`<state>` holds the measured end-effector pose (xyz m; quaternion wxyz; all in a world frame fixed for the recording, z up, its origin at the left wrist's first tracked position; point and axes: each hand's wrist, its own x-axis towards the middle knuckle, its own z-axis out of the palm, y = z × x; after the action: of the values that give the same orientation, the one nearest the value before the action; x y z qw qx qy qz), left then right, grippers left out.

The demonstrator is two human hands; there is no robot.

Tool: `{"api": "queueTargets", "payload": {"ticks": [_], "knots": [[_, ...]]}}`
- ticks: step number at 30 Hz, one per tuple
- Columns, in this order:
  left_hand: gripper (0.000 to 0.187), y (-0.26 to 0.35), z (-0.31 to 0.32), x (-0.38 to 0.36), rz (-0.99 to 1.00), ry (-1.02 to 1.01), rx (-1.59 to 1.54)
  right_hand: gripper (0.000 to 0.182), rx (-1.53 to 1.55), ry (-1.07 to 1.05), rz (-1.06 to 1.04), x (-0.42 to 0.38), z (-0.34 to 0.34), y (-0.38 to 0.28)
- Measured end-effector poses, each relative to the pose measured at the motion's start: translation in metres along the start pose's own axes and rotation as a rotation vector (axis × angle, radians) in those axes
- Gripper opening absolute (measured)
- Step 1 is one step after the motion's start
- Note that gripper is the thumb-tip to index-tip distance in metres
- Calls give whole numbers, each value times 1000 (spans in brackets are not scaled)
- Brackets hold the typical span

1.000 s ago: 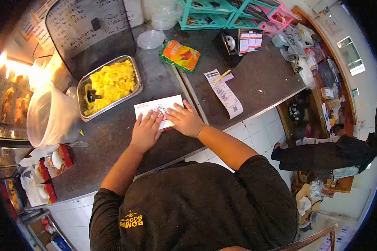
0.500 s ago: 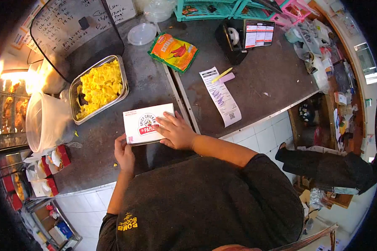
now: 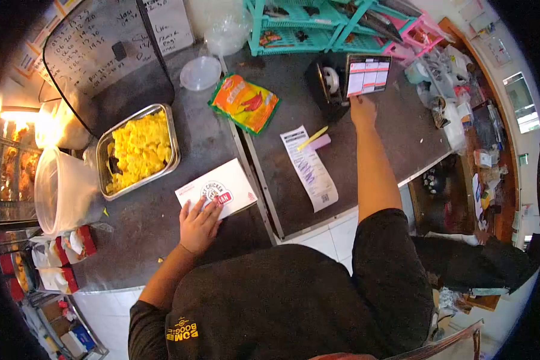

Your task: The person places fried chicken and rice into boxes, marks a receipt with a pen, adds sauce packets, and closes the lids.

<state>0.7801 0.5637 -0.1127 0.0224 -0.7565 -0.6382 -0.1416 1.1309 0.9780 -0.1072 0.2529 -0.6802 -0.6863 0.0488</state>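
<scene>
My left hand (image 3: 199,225) lies on a closed white carton box (image 3: 239,186) with a round chicken logo, its fingers spread over the top. My right hand (image 3: 364,111) is at the lower edge of a dark-framed panel of white and red labels (image 3: 368,75). Its fingers look curled in; what they pinch, if anything, is too small to tell. Beside that panel stands a black tape dispenser (image 3: 325,90). A printed receipt (image 3: 309,171) lies below, with a yellow pen (image 3: 312,138) and a pink piece (image 3: 321,141) across it.
A metal tray of yellow food (image 3: 174,144) stands left of the box. Near it are a clear plastic tub (image 3: 66,192), a round lid (image 3: 200,74) and an orange-green chilli packet (image 3: 245,103). A gap (image 3: 258,186) divides the two tables. Teal baskets (image 3: 300,36) stand behind.
My right hand has left the box and reached forward right to the label panel. My left hand has moved from the box's side onto its top. The box now sits turned.
</scene>
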Motion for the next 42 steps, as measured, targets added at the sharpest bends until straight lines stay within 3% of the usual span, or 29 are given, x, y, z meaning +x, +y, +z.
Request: {"api": "queueTargets", "payload": {"ticks": [1, 4, 7, 11, 14, 17, 19, 21, 23, 26, 29, 30, 32, 34, 37, 39, 42], "knots": [[45, 4, 1, 9, -49, 19, -42, 50, 265, -245, 281, 7, -2, -3], [41, 8, 3, 25, -62, 81, -110, 56, 759, -355, 561, 4, 1, -24], [40, 11, 2, 29, -58, 98, -134, 59, 766, -462, 573, 3, -10, -39], [41, 10, 7, 34, -60, 125, -118, 45, 952, -453, 642, 9, -18, -41], [41, 11, 8, 37, -65, 122, -107, 37, 821, -412, 144, 0, -4, -9], [41, 11, 8, 37, -69, 107, -105, 33, 1114, -173, 330, -17, -2, -13], [42, 12, 7, 36, -64, 106, -108, 32, 1179, -120, 226, -24, 34, 25], [42, 13, 8, 36, -69, 106, -108, 30, 1282, -91, 356, -30, 43, 30], [41, 13, 8, 36, -69, 110, -106, 28, 1398, -87, 738, -46, 29, 8], [40, 13, 10, 35, -69, 120, -99, 25, 1050, -138, 550, -49, 28, 8], [39, 12, 9, 36, -65, 136, -101, 25, -74, -153, 427, -53, 24, 21], [38, 13, 10, 35, -70, 143, -113, 31, -126, -183, 459, -62, 26, 37], [37, 12, 11, 37, -72, 167, -124, 33, -39, -72, 440, -79, -3, 30], [36, 14, 13, 39, -65, 172, -139, 28, 241, 18, 252, -83, -19, 17], [33, 23, 22, 46, -63, 191, -103, 19, 604, -109, -96, -134, -53, -57], [32, 27, 28, 49, -59, 211, -83, 13, 771, -463, 19, -187, -49, -98], [33, 30, 28, 53, -83, 219, -85, 36, 905, -809, -91, -244, -47, -144]]}}
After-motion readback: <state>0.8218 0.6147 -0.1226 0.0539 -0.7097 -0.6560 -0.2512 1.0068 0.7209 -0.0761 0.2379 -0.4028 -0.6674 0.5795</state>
